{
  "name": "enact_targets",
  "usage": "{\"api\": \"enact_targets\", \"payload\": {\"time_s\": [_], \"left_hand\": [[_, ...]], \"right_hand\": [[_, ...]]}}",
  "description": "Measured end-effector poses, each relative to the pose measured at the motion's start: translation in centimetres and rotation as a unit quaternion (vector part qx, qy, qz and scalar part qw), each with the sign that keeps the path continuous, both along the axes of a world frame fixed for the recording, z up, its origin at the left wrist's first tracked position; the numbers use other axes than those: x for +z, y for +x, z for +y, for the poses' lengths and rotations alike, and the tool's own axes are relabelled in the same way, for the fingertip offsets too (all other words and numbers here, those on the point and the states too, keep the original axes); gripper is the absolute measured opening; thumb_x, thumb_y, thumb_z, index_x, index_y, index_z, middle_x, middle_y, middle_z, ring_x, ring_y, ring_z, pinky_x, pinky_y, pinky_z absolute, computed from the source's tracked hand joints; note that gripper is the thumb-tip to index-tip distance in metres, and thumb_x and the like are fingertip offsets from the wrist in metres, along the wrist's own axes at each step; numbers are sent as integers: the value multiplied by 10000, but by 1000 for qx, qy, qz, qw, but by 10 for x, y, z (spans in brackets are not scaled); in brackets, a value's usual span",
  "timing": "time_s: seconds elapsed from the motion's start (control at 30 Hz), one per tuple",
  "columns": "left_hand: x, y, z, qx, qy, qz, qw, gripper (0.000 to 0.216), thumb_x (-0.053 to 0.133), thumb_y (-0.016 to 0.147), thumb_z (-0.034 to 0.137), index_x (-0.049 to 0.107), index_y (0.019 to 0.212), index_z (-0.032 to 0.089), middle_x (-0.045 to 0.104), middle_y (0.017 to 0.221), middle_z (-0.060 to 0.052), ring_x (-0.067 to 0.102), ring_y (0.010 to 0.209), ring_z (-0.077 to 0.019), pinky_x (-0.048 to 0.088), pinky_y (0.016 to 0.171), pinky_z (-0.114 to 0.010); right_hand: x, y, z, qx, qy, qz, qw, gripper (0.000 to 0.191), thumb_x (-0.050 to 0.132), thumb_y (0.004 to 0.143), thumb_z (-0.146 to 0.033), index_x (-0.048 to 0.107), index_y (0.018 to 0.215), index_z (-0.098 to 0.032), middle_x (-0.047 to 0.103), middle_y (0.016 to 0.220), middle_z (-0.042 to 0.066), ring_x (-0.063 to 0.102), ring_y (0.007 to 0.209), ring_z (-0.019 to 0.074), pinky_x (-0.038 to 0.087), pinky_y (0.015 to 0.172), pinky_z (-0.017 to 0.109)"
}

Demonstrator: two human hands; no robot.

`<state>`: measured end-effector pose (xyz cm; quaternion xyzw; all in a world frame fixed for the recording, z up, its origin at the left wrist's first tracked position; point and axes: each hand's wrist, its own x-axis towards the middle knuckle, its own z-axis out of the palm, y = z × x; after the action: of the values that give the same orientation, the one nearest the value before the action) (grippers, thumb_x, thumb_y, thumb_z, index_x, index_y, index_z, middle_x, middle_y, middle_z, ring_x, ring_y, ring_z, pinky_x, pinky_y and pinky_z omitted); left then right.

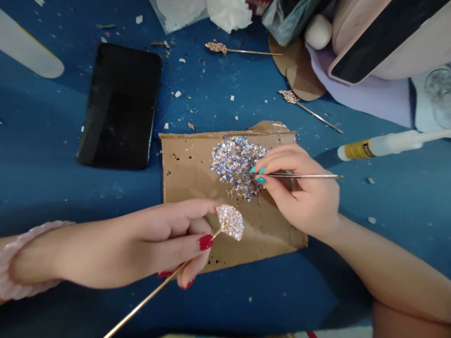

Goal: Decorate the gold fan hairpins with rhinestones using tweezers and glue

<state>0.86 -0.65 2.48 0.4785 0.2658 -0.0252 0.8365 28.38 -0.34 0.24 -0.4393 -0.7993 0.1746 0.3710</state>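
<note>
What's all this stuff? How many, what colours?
fan-topped stick: one, gold, left hand
tweezers: one, silver, right hand
sparkly bits: many, multicoloured, on cardboard
cardboard: one, brown, centre
decorated sticks: two, gold, beyond cardboard
flat device: one, black, upper left
bottle: one, whitish, right
sheet: one, purple, upper right
ball: one, white, upper right
bags: count unclear, whitish, top
big object: one, pink, upper right
table: one, blue, underneath
left hand: one, red nails, left
right hand: one, teal nails, right

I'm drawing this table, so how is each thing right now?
Fan-topped hair stick: held in left grip
Tweezers: held in right grip, tips at the gems
Gems: loose, heaped
Cardboard: flat, holed
Tablet: flat, face dark
Far hair stick: lying down
Right-side hair stick: lying down
Yellow-labelled tube: can't tell whether standing
</note>
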Motion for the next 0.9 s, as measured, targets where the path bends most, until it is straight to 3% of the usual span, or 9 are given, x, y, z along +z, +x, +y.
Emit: {"api": "enact_targets", "payload": {"time_s": [0.23, 0.43, 0.57, 0.73, 0.9], "left_hand": [[-2, 3, 0, 5, 6, -3, 1000, 234, 424, 1099, 392, 556, 1223, 244, 608, 736, 38, 404, 553, -79, 391, 551, -182], [-1, 2, -2, 7, 10, 4, 1000, 267, 426, 1096, 424, 572, 1208, 229, 605, 726, 24, 400, 552, -85, 395, 541, -191], [-1, 1, -4, 14, 11, 0, 1000, 289, 439, 1095, 438, 520, 1304, 255, 608, 723, 35, 408, 549, -84, 393, 539, -187], [-3, 2, -2, 4, 3, 0, 1000, 257, 427, 1098, 442, 560, 1196, 245, 607, 731, 27, 405, 555, -83, 380, 520, -182], [-3, 2, -3, 14, 8, 9, 1000, 312, 435, 1092, 464, 504, 1306, 248, 604, 720, 27, 423, 564, -94, 382, 508, -186]], "right_hand": [[1, 2, 0, 38, 1, 1, 999, 123, 618, 914, -108, 630, 877, -225, 719, 817, 28, 690, 852, 209, 583, 807, 387], [-2, 1, 0, 15, 2, 16, 1000, 117, 622, 910, -123, 623, 867, -232, 712, 805, 26, 689, 828, 212, 575, 759, 376], [-1, 0, 0, 13, 9, 13, 1000, 124, 619, 917, -131, 623, 865, -243, 711, 802, 23, 687, 826, 213, 577, 772, 386], [1, 0, 0, 34, 10, -3, 999, 133, 626, 912, -114, 638, 868, -239, 726, 812, 20, 699, 842, 207, 590, 792, 385], [1, 1, 1, 35, 16, -7, 999, 130, 632, 912, -110, 646, 866, -231, 730, 804, 21, 702, 842, 202, 591, 792, 377]]}}
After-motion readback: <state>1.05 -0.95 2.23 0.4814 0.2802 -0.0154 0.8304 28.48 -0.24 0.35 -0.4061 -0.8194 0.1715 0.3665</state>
